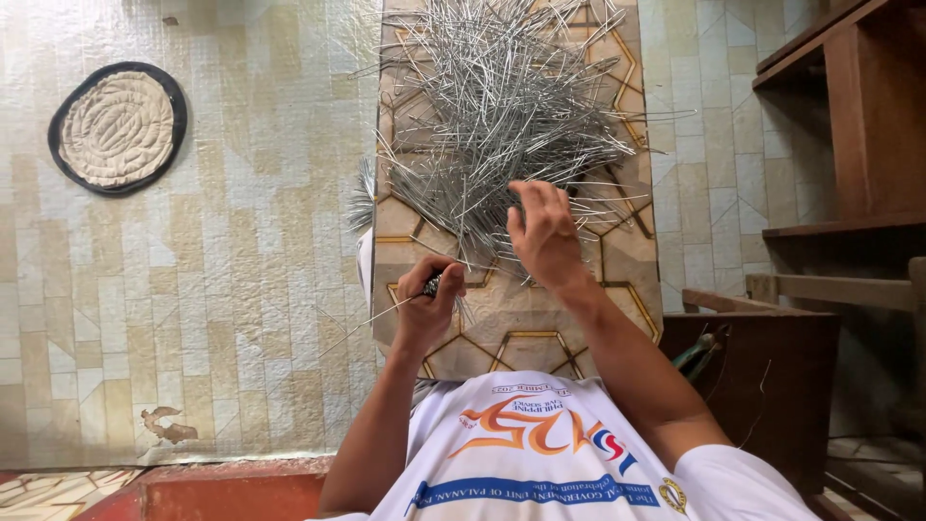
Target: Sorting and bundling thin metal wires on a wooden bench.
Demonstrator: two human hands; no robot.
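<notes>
- We look down on a floor of pale patterned tiles, with a round dark-rimmed mat off to one side and wooden shelves on the other
- A patterned tabletop in front of us carries a loose heap of thin metal wires
- Our left hand is closed around a small dark-handled tool, with one wire sticking out of it
- Our right hand rests half open on the near edge of the heap, fingers curled among the wires; we cannot tell if one is pinched
- We judge this the picking step; next we must single out one wire cleanly

Left hand fisted, right hand reaching forward, fingers curled downward
</notes>
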